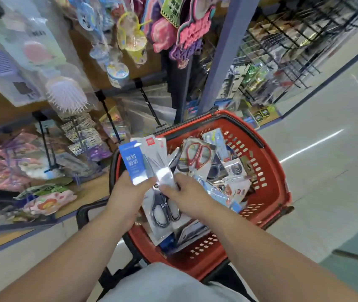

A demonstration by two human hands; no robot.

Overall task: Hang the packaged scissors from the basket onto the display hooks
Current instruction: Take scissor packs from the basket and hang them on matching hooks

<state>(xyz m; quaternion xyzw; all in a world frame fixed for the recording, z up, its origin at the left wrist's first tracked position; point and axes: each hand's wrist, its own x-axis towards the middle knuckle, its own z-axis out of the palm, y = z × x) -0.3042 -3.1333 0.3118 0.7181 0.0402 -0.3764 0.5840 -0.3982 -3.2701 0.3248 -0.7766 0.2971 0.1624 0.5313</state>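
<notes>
Left hand [128, 192]: at frame centre, my fingers are curled round a fan of scissors packs [131, 162], thumb on the front.
Right hand [186, 197]: just beside it, pinching the black-handled pack [165, 205] at its middle.
Lie of the pack: long axis runs up the frame, handles toward me, blades and hanging end away.
Hooks [149, 105]: black pegs above and left of my hands, nearer the left hand. I judge the hanging end must tip toward them.
Basket [278, 171]: red, lower right of the hooks, under my hands. It holds many more packs, a red-handled pair [197, 153] on top.
</notes>
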